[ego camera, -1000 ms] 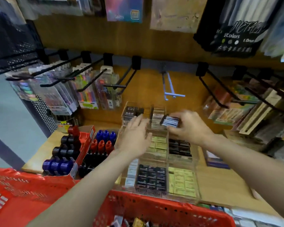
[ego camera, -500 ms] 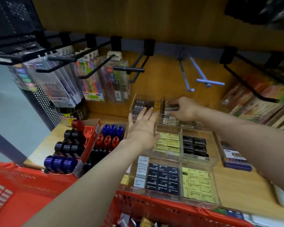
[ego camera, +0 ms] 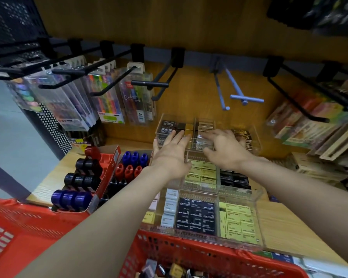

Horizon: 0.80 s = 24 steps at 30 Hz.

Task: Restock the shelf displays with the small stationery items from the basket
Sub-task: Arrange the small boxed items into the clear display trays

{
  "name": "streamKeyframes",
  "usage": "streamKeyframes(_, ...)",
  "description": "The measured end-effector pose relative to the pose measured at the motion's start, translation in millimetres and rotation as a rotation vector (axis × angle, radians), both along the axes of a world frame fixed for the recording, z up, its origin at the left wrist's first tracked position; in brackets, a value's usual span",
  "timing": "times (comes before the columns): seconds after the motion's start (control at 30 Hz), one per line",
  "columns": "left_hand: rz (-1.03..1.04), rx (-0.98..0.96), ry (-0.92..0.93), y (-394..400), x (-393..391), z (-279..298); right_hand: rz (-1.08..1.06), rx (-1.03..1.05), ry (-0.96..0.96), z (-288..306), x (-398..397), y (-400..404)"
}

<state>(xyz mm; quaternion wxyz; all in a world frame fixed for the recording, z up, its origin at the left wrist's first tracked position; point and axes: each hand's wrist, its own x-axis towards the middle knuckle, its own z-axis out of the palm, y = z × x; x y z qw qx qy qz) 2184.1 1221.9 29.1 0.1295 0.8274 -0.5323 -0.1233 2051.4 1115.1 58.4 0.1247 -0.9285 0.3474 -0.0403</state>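
Observation:
A tiered clear acrylic display (ego camera: 257,195) stands on the wooden shelf, its compartments filled with small black, yellow and white eraser packs. My left hand (ego camera: 170,152) has straight fingers touching the front of the top tier's left compartment, next to black packs (ego camera: 168,125). My right hand (ego camera: 224,149) lies with spread fingers over the blurred small packs (ego camera: 202,140) in the top tier's middle compartment. The red basket (ego camera: 209,255) sits at the bottom edge, with several small items (ego camera: 169,269) inside.
A red cardboard tray of black, blue and red bottles (ego camera: 84,177) stands left of the display. Pen packs (ego camera: 109,101) hang on hooks above it. A bare black hook (ego camera: 155,83) and a blue hook (ego camera: 243,98) stick out overhead. Notebooks (ego camera: 309,129) fill the right.
My right hand has brought the small dark pack to the top tier's middle compartment and now spreads over it. The left hand has slid forward to the top tier. The view has tilted down.

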Motion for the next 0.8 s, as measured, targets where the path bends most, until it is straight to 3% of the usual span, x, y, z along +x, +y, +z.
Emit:
streamKeyframes(0.13,0.005,0.001,0.022,0,1,2,-0.022,-0.112,-0.053,1,-1,2)
streamKeyframes(0.47,0.034,0.014,0.031,-1,-6,11,-0.012,-0.097,-0.135,-7,-2,2)
streamKeyframes(0.57,0.044,-0.121,-0.046,-8,-11,12,-0.021,-0.064,-0.158,-6,-4,-3)
streamKeyframes(0.7,-0.030,-0.281,-0.012,-27,-8,22,-0.121,0.050,-0.242,4,-4,-19)
streamKeyframes(0.8,-0.089,-0.111,-0.082,-43,-4,31,-0.091,0.076,-0.141,4,-8,-29)
